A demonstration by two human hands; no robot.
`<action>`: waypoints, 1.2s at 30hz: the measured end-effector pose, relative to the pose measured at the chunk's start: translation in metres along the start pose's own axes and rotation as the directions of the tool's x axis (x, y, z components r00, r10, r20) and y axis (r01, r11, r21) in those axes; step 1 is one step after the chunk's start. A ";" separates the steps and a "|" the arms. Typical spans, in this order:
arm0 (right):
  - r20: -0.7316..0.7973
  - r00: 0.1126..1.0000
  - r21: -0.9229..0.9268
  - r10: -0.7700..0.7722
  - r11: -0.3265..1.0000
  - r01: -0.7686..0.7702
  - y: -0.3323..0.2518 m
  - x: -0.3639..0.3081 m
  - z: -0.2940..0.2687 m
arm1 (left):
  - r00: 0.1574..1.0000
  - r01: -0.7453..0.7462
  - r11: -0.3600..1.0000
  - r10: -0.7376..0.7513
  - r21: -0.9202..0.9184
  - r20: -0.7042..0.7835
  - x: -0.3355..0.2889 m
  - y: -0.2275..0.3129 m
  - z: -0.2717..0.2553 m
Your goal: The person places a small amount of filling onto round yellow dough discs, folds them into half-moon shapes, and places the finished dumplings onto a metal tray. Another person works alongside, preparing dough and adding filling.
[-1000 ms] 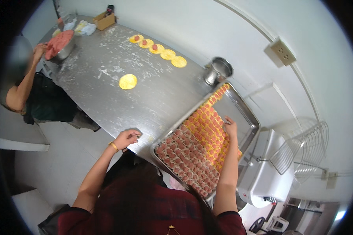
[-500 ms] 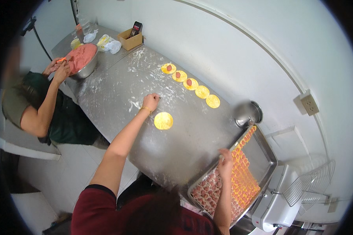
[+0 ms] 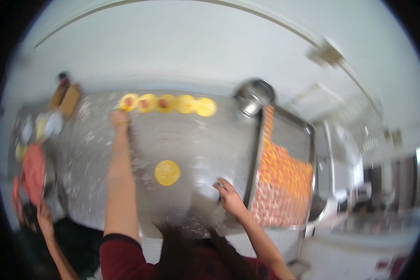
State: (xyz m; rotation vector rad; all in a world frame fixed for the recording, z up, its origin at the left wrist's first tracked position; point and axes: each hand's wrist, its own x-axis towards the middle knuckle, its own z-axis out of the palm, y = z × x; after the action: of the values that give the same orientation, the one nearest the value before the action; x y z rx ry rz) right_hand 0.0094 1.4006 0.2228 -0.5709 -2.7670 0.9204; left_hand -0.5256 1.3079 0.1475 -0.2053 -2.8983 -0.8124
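My left hand (image 3: 120, 117) reaches to the far side of the steel table, its fingers at the near edge of the leftmost yellow dough round (image 3: 127, 101). Motion blur hides whether they pinch it. That round lies in a row of several; the left three carry a dab of pink meat, the right two are bare. A single yellow dough round (image 3: 167, 173) lies nearer me, between my arms. My right hand (image 3: 229, 197) hovers over the table left of the tray, fingers apart, holding nothing visible.
A large metal tray (image 3: 290, 130) of small meat-filled dough pieces stands at right, a steel bowl (image 3: 256, 93) behind its corner. Far left, a co-worker's hand (image 3: 44, 217) is at a bowl of pink ground meat (image 3: 33, 175). A cardboard box (image 3: 69, 100) stands back left.
The view has turned, so the table now runs straight across. My left hand has moved from beside the single round to the row's left end; my right hand has left the tray.
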 end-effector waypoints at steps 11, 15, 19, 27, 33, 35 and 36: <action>-0.119 0.992 0.058 0.032 0.998 -0.025 0.009 -0.005 0.015 | 0.855 0.502 -0.125 -0.075 -0.856 0.513 0.037 -0.059 0.011; -0.150 0.987 0.123 0.061 0.992 -0.043 0.012 -0.004 0.016 | 0.807 0.589 -0.175 0.184 -0.789 0.561 -0.031 -0.031 -0.023; -0.110 0.954 0.511 0.280 0.839 -0.187 -0.001 -0.002 0.013 | 0.521 0.801 -0.030 0.527 -0.598 0.672 -0.149 0.006 -0.059; 0.270 0.806 0.963 0.526 -0.139 -0.231 -0.019 -0.025 0.025 | 0.218 0.924 0.191 0.451 -0.332 0.865 -0.391 0.054 -0.096; 0.074 0.731 0.861 0.679 0.327 -0.390 0.022 -0.042 0.056 | 0.580 0.411 0.752 0.220 -0.515 0.784 -0.440 0.055 -0.084; -0.070 0.757 0.681 0.650 0.586 -0.440 0.032 -0.042 0.059 | 0.684 0.202 0.806 0.291 -0.557 0.669 -0.446 0.050 -0.080; -0.083 0.752 0.702 0.654 0.574 -0.421 0.034 -0.041 0.059 | 0.721 0.109 0.824 0.320 -0.557 0.614 -0.447 0.049 -0.079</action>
State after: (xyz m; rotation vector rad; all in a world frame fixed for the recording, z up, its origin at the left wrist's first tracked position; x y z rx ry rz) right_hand 0.0412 1.3768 0.1543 -1.3298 -1.7557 1.6231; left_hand -0.0716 1.2644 0.1692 -0.9238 -3.0936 -1.9182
